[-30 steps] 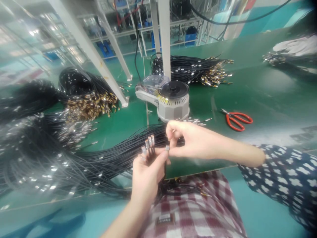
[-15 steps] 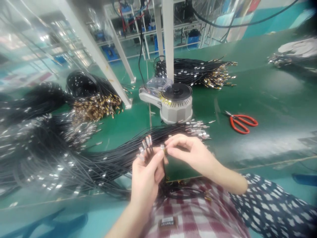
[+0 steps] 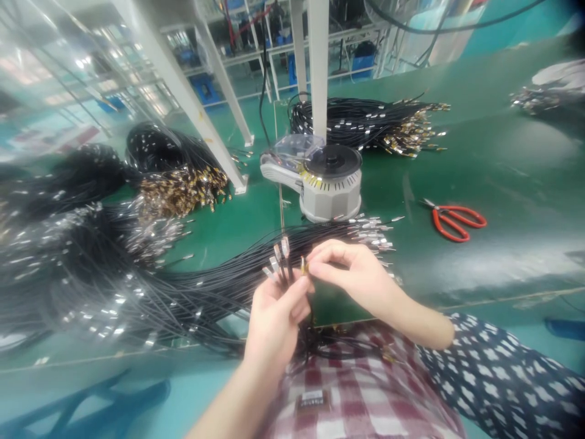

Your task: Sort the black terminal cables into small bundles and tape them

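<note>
Fingers of the left hand [image 3: 276,317] are curled round a few black cables [image 3: 289,271], whose silvery ends [image 3: 277,253] fan up above the knuckles. Beside that thumb stands one gold-coloured tip [image 3: 303,266], with the right hand [image 3: 351,271] reaching in from the other side, thumb and forefinger drawn together at it; whether they nip it or merely touch it, I cannot tell. Each cable looks light and bendy, probably with some spring, while the metal ends are likely hard, smooth and apt to slip or turn. I would hold the black jacket just below the metal, since the join is probably the weak spot. Just behind the fingers runs a long cable bundle [image 3: 219,274]; beyond it sits a round pale machine [image 3: 329,201], and farther off to the right lie red-handled pliers [image 3: 457,221]
</note>
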Available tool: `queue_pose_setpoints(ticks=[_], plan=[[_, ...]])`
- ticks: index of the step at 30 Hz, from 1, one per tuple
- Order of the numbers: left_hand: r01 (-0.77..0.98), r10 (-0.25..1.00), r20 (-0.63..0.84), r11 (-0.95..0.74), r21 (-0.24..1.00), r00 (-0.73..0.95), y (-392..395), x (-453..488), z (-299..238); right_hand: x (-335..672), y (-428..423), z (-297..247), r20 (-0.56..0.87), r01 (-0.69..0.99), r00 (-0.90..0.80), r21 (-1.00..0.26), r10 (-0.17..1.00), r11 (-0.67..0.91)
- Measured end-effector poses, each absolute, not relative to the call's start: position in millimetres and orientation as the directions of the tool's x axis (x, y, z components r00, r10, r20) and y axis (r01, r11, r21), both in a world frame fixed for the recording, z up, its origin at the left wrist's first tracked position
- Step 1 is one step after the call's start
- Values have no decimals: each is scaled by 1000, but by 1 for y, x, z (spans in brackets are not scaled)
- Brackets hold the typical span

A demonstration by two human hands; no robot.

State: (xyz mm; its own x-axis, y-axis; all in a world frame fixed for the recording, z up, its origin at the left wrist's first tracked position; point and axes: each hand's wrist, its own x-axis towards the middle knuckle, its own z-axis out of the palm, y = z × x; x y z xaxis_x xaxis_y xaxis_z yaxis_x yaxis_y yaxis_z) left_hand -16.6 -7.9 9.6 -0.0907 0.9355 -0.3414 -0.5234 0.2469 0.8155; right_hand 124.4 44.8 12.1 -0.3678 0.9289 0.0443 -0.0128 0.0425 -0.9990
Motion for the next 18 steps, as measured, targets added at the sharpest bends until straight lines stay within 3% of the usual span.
queue_pose_setpoints(ticks=[8, 18], plan=[[-517, 938, -345, 277, 810, -38, -6, -19, 2, 122, 45, 18, -33, -115, -455, -989, 890, -95], [-503, 941, -337, 274, 820, -36, -5, -16, 6, 118, 40, 11, 66, -64, -376, -997, 924, 45]])
